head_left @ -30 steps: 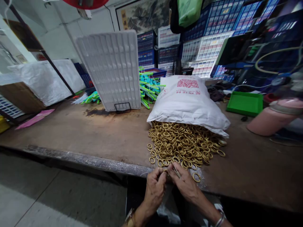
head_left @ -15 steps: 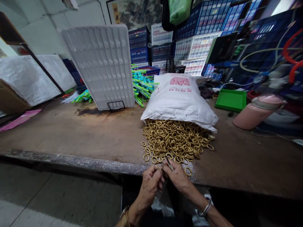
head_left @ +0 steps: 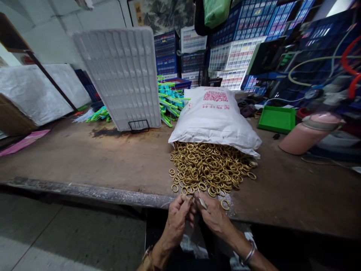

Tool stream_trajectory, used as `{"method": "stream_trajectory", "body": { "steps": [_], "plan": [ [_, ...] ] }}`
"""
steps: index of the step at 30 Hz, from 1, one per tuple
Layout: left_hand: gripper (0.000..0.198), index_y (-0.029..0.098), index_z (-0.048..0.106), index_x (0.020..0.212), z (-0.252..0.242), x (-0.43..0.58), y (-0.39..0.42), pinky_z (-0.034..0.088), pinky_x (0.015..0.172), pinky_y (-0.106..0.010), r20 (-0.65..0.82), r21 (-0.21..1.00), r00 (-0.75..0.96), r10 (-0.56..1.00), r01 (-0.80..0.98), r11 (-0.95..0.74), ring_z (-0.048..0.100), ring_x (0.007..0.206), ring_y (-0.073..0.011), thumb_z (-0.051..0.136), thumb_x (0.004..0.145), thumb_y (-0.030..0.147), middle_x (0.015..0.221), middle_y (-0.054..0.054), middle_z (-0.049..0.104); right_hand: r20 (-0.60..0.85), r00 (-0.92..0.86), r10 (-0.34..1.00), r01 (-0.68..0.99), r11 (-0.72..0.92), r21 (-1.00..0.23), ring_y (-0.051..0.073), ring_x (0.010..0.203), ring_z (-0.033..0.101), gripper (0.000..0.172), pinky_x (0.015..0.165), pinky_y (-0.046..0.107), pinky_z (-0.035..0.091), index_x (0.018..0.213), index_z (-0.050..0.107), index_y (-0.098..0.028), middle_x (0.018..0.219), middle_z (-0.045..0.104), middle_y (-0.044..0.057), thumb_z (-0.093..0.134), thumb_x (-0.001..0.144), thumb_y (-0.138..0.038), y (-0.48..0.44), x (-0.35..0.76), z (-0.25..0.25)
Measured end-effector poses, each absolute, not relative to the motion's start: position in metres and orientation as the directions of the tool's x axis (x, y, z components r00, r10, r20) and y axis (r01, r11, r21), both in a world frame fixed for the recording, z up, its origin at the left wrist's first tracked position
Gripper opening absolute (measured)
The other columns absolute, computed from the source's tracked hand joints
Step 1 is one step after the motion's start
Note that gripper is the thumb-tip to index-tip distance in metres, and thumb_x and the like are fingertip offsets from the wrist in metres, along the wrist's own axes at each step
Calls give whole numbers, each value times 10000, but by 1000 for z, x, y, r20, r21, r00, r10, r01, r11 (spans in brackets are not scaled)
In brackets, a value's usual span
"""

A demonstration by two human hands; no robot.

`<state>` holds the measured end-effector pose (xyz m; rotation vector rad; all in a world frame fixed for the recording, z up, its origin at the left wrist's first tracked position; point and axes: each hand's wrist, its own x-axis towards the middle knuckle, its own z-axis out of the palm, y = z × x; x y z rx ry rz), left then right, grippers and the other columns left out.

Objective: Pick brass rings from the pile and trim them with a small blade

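left hand [head_left: 177, 220], right hand [head_left: 214, 217] nearer brass rings [head_left: 210, 167], tool [head_left: 202, 203] lowered

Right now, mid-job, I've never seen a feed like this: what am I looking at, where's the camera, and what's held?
There is no machine here: a person works with two bare hands. The one picture comes from a camera on that person's head, looking forward and down. On the bench lies a white sack spilling a pile of gold-coloured rings. Further back on the left a white tray stands propped up; a green tray lies to the right. At the near edge the left hand and right hand meet. The right grip holds a thin metal tool; the left pinches what looks like one ring.
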<state>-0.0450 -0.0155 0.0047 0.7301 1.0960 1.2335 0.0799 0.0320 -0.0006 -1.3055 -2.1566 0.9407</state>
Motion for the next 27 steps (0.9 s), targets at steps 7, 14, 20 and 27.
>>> {"method": "stream_trajectory", "body": {
  "steps": [7, 14, 20, 27],
  "plan": [
    [361, 161, 454, 695, 9, -46, -15, 360, 413, -164, -188, 947, -56, 981, -276, 165, 406, 433, -52, 531, 713, 513, 578, 29, 479, -34, -537, 843, 695, 419, -584, 140, 596, 515, 300, 564, 219, 320, 782, 466, -199, 642, 566, 5, 330, 574, -31, 28, 78, -1],
    [324, 154, 461, 666, 6, -46, -22, 346, 406, -159, -169, 966, -112, 979, -214, 143, 394, 408, -42, 512, 755, 461, 550, 31, 474, -101, -547, 831, 758, 440, -482, 158, 661, 556, 339, 575, 226, 309, 872, 483, -175, 715, 617, 39, 357, 594, -26, 29, 80, 1],
    [296, 147, 481, 652, 29, -42, -40, 410, 438, -200, -158, 921, 21, 987, -358, 155, 453, 432, -65, 542, 751, 419, 577, 8, 520, -40, -383, 923, 875, 348, -337, 153, 589, 535, 235, 535, 238, 285, 818, 496, -169, 659, 597, 44, 369, 653, -60, 39, 99, 5],
    [247, 132, 495, 699, 16, -43, -29, 426, 450, -194, -288, 733, 63, 955, -628, 262, 540, 618, -117, 605, 716, 353, 804, -74, 596, 89, -96, 991, 824, 129, -552, 138, 535, 511, 208, 516, 228, 347, 760, 488, -205, 585, 541, -4, 334, 806, -337, 52, 159, -4]
  ]
}}
